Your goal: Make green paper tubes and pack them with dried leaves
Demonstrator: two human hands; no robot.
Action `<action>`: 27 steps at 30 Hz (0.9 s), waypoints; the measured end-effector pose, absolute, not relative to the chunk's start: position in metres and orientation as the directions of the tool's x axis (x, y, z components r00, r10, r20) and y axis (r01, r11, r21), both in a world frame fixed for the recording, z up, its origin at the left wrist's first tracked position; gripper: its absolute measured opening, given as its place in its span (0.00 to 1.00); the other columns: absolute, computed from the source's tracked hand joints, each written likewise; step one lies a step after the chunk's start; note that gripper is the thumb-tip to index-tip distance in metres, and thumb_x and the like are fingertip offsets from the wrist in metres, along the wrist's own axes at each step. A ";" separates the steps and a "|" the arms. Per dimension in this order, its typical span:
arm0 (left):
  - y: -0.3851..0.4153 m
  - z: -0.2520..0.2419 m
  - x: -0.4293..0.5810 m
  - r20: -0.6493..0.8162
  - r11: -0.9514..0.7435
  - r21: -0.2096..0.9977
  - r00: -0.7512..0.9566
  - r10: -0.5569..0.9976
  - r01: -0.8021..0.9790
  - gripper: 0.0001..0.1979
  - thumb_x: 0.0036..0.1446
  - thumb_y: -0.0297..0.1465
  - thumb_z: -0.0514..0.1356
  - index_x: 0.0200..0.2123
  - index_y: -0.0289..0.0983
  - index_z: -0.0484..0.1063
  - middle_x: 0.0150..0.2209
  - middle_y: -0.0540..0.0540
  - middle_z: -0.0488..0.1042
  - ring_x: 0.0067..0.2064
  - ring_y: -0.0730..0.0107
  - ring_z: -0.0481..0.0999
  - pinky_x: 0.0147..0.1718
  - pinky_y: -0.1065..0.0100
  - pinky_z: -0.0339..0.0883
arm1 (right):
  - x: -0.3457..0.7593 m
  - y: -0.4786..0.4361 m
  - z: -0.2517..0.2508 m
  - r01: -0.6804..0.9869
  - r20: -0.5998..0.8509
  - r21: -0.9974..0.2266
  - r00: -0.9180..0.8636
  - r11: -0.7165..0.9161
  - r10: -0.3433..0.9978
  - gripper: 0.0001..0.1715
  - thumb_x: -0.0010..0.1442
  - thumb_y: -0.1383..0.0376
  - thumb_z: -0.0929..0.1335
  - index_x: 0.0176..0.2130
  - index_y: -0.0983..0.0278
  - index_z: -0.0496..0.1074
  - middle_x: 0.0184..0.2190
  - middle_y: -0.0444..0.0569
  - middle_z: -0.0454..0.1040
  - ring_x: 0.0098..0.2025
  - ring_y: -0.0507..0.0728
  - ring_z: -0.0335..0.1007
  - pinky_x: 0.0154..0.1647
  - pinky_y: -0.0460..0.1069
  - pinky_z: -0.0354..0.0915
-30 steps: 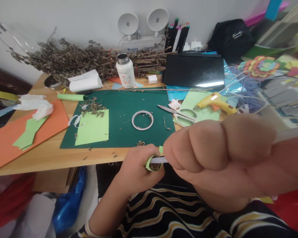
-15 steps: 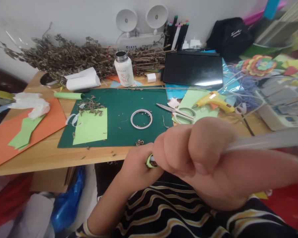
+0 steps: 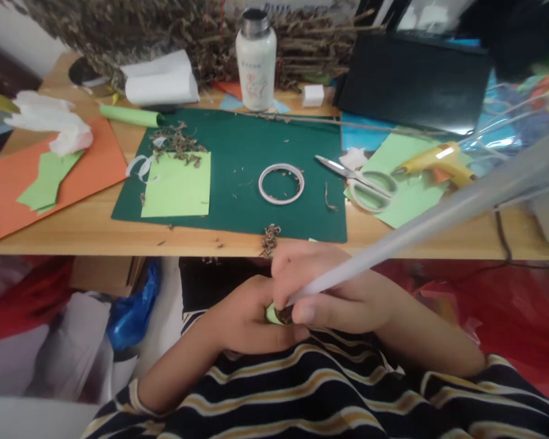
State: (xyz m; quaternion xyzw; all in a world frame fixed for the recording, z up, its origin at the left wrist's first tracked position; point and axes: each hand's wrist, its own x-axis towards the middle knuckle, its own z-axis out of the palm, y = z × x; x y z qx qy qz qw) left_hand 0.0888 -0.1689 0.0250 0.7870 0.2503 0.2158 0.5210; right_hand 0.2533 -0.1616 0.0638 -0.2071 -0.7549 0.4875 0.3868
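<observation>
My left hand (image 3: 251, 320) is wrapped round a small green paper roll (image 3: 272, 314) held over my lap. Dark brown plant bits show in the roll's opening. My right hand (image 3: 343, 292) pinches the lower end of a long translucent white stick (image 3: 393, 236) beside that opening; the stick slants up to the right. Just beyond my hands, a small heap of dried leaf bits (image 3: 269, 239) sits at the table's front edge. On the green cutting mat (image 3: 238, 140) lie a white tape ring (image 3: 281, 183) and a light green paper square (image 3: 178, 189).
Scissors (image 3: 357, 180) and a yellow glue gun (image 3: 439, 161) lie to the right. Behind the mat stand a white bottle (image 3: 256, 67) and dried plants (image 3: 155, 36); a black flat case (image 3: 414, 82) is at the back right. Orange paper (image 3: 100, 152) lies left.
The view has tipped downward. My right hand has moved lower and away from the camera, drawing the stick's end down to the roll's opening. My left hand still holds the roll.
</observation>
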 end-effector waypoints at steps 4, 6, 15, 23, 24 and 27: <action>-0.171 0.012 0.072 0.034 -0.133 0.991 0.923 0.384 0.019 0.11 0.51 0.39 0.56 0.29 0.37 0.66 0.22 0.51 0.68 0.23 0.75 0.66 0.23 0.75 0.62 | 0.256 -0.179 0.036 -0.026 0.332 -0.905 -0.667 0.425 0.667 0.14 0.60 0.60 0.61 0.30 0.68 0.68 0.23 0.47 0.69 0.27 0.49 0.62 0.28 0.44 0.62; -0.175 0.004 0.066 0.014 -0.125 0.992 0.924 0.383 0.036 0.19 0.47 0.48 0.56 0.24 0.37 0.65 0.19 0.51 0.66 0.21 0.75 0.64 0.20 0.74 0.58 | 0.254 -0.190 0.024 -0.114 0.373 -0.915 -0.604 0.387 0.704 0.13 0.59 0.61 0.61 0.32 0.68 0.68 0.24 0.48 0.70 0.28 0.50 0.65 0.29 0.45 0.64; -0.191 -0.009 0.048 -0.114 0.011 0.993 0.954 0.276 0.116 0.14 0.43 0.43 0.62 0.26 0.38 0.68 0.20 0.49 0.71 0.22 0.74 0.67 0.23 0.74 0.60 | 0.233 -0.221 -0.001 -0.132 0.467 -0.881 -0.398 0.455 0.790 0.10 0.57 0.67 0.60 0.25 0.65 0.62 0.17 0.45 0.68 0.20 0.48 0.64 0.23 0.43 0.64; -0.183 -0.024 0.055 -0.225 0.218 0.943 0.964 -0.145 0.252 0.13 0.43 0.37 0.58 0.15 0.39 0.60 0.13 0.53 0.61 0.17 0.75 0.57 0.16 0.72 0.54 | 0.233 -0.233 -0.018 -0.105 0.537 -0.835 -0.362 0.539 0.762 0.07 0.56 0.68 0.64 0.26 0.65 0.63 0.18 0.46 0.70 0.22 0.48 0.67 0.24 0.42 0.66; -0.182 -0.026 0.057 -0.220 0.234 0.938 0.960 -0.174 0.257 0.12 0.43 0.36 0.58 0.15 0.39 0.60 0.13 0.53 0.61 0.17 0.75 0.58 0.16 0.72 0.54 | 0.233 -0.234 -0.019 -0.102 0.550 -0.828 -0.344 0.552 0.761 0.07 0.56 0.68 0.64 0.26 0.66 0.63 0.18 0.46 0.70 0.21 0.48 0.67 0.23 0.42 0.65; -0.179 -0.031 0.063 -0.199 0.271 0.926 0.950 -0.241 0.263 0.11 0.41 0.34 0.60 0.14 0.39 0.61 0.13 0.53 0.64 0.17 0.75 0.60 0.16 0.73 0.55 | 0.234 -0.234 -0.020 -0.078 0.590 -0.796 -0.315 0.600 0.743 0.06 0.55 0.68 0.64 0.26 0.66 0.63 0.17 0.46 0.70 0.20 0.47 0.66 0.21 0.42 0.64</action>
